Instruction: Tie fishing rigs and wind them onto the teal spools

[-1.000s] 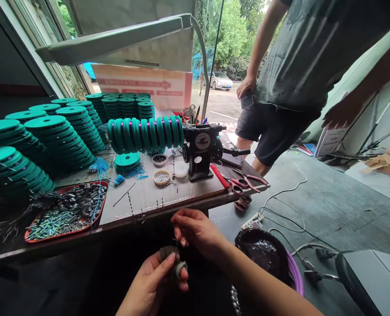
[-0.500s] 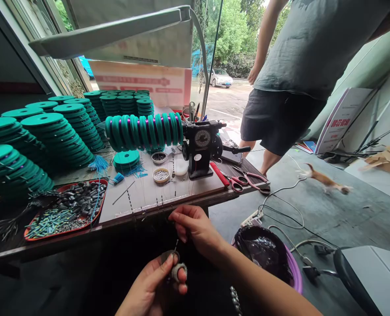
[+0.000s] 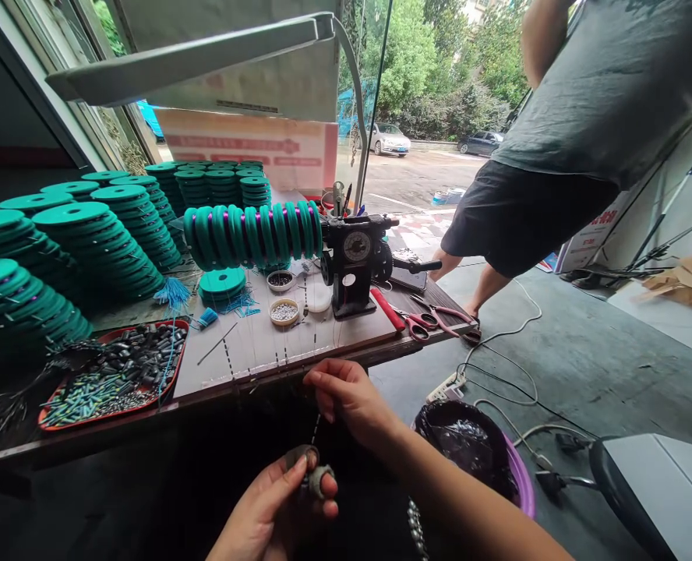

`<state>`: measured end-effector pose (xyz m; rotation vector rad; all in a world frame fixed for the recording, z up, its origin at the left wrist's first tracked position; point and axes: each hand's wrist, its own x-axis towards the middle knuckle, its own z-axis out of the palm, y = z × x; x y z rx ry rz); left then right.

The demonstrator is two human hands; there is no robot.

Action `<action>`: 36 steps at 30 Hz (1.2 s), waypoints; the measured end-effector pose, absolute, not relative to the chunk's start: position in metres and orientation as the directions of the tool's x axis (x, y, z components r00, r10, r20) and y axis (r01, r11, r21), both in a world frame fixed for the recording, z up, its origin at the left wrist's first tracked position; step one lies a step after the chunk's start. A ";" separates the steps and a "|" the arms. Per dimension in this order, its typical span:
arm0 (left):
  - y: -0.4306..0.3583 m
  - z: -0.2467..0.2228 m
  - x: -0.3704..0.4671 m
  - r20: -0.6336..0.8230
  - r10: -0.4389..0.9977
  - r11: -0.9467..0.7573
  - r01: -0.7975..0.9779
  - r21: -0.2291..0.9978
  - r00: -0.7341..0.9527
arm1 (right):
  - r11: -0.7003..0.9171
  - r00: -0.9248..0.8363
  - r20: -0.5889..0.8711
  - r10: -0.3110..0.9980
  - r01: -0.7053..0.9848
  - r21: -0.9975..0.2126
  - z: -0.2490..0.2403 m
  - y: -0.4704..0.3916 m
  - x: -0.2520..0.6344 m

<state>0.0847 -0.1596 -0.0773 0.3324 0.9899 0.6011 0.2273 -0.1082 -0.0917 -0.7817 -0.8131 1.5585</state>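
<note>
Currently, the thin strand [image 3: 315,430] is pinched by the left hand [image 3: 273,492], nearer than the edge of the surface [image 3: 351,333]; whether it is grasped also by the right hand [image 3: 346,395] cannot be told. For good control, it should probably be kept straight, with light tension.

On my feed, the left hand [image 3: 277,492] hid the lower end of the thin strand [image 3: 316,429]; beyond that grip, rightward, the top edge cut off a bystander [image 3: 585,128].
</note>
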 end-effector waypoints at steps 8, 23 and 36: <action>-0.160 -0.077 0.084 -0.628 0.637 0.769 -0.314 0.557 0.446 | -0.118 -0.142 -0.051 0.989 -0.519 -0.847 -0.090 -0.110 0.228; -0.158 -0.076 0.081 -0.643 0.626 0.778 -0.295 0.555 0.441 | -0.090 -0.121 -0.032 0.992 -0.513 -0.853 -0.089 -0.109 0.228; -0.146 -0.072 0.096 -0.561 0.727 0.666 -0.209 0.716 0.396 | -0.115 -0.156 -0.044 0.987 -0.483 -0.868 -0.079 -0.113 0.229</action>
